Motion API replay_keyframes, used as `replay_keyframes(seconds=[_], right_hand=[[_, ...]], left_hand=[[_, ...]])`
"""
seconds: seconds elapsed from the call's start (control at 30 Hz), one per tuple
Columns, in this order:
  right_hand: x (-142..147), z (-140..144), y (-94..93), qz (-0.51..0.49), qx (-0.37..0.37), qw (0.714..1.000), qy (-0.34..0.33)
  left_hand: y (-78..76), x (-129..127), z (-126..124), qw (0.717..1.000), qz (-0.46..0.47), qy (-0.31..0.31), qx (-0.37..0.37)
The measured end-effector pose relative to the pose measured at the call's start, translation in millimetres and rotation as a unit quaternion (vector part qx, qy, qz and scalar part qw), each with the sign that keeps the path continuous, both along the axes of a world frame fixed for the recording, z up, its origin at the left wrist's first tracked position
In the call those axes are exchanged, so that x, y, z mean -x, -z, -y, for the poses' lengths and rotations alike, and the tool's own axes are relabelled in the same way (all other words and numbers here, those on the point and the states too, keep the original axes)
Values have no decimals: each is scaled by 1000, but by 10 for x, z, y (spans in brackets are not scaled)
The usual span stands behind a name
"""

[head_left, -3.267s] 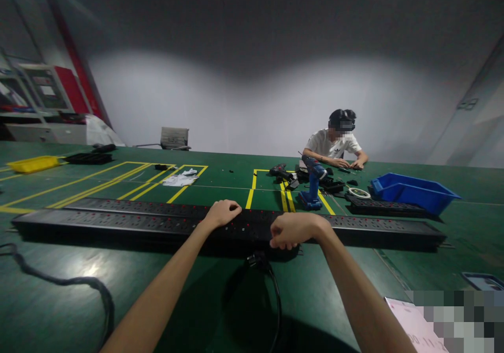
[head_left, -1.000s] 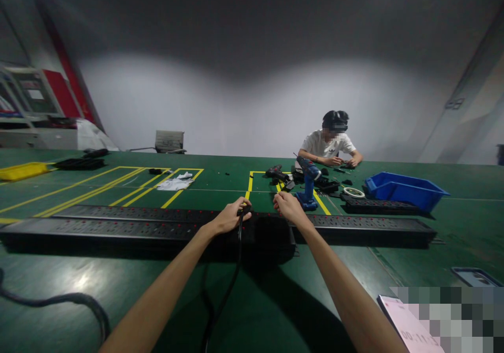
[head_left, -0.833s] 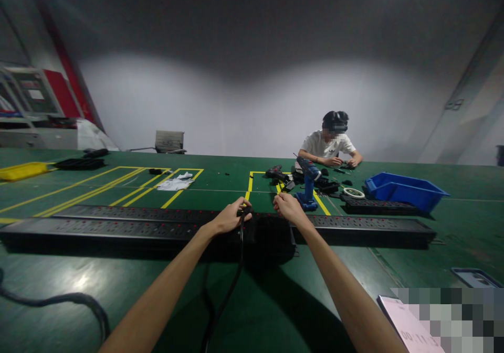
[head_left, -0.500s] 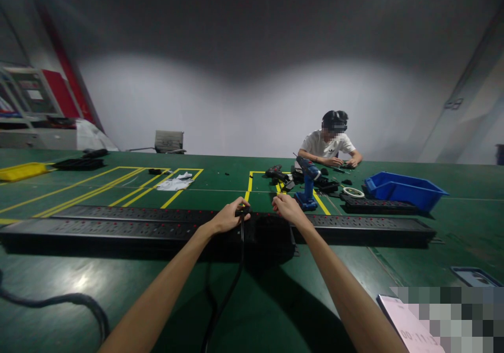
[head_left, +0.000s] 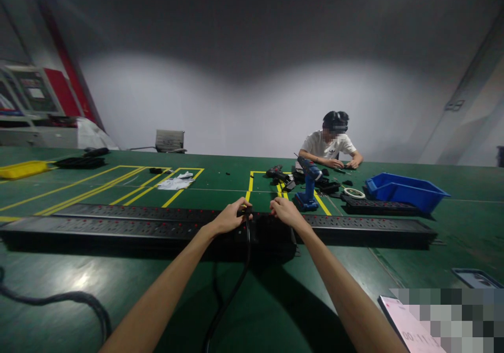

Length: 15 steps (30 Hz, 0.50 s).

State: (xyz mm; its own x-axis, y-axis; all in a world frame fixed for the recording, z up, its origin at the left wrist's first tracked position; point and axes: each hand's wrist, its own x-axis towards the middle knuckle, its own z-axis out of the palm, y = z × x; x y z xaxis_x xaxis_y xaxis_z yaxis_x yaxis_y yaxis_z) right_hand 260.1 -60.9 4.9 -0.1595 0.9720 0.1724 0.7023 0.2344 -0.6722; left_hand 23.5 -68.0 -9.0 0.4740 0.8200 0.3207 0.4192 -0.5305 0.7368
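- The black cable [head_left: 232, 290] is rising from the near edge of the desk [head_left: 275, 311] up to the far side of the long black power strip [head_left: 118, 230], where the left hand [head_left: 230, 217] is closing its grip around the cable's upper end.
- The right hand [head_left: 284, 211] is resting on the strip's top just beside the left, fingers curled down onto it — whether it is pinching anything, I cannot tell.
- The strip is lying flat across the desk, a rigid matte bar with rows of sockets and small red dots; a second strip [head_left: 370, 223] is continuing the line to the right.
- The desk is showing a smooth, slightly glossy green mat, catching a light patch at the left and carrying yellow tape lines [head_left: 118, 185].
- Another thick cable [head_left: 59, 300] is curving over the near left corner; a pale sheet [head_left: 405, 324] is lying at the near right edge.
- Beyond the strips, a blue cordless drill [head_left: 309, 185] is standing upright, with a roll of tape [head_left: 353, 192] and a blue plastic bin [head_left: 405, 190] further right.
- Across the desk a person in a white shirt [head_left: 328, 146] is sitting, hands on small parts — well apart from the strip.
- Open green surface is stretching between the near edge and the strip; a plain grey wall [head_left: 236, 106] is closing the room behind.
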Motion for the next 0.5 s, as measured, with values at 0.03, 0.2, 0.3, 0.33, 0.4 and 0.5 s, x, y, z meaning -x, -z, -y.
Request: replay_keyframes(seconds=[0.03, 0.2, 0.3, 0.33, 0.4, 0.5], right_hand=[[2, -2, 10, 3, 1, 1000, 0], [5, -10, 37, 11, 0, 1000, -6], [5, -6, 34, 6, -1, 1000, -9], [9, -3, 30, 5, 0, 1000, -10], [32, 6, 20, 2, -1, 1000, -9], [115, 20, 1, -6, -13, 1000, -12]], left_hand=[[5, 4, -1, 1000, 0, -2, 2], [15, 13, -2, 1000, 6, 2, -1], [10, 10, 0, 1000, 11, 9, 3], [10, 8, 1, 1000, 13, 10, 6], [15, 5, -1, 1000, 17, 7, 6], [41, 5, -7, 1000, 22, -1, 1]])
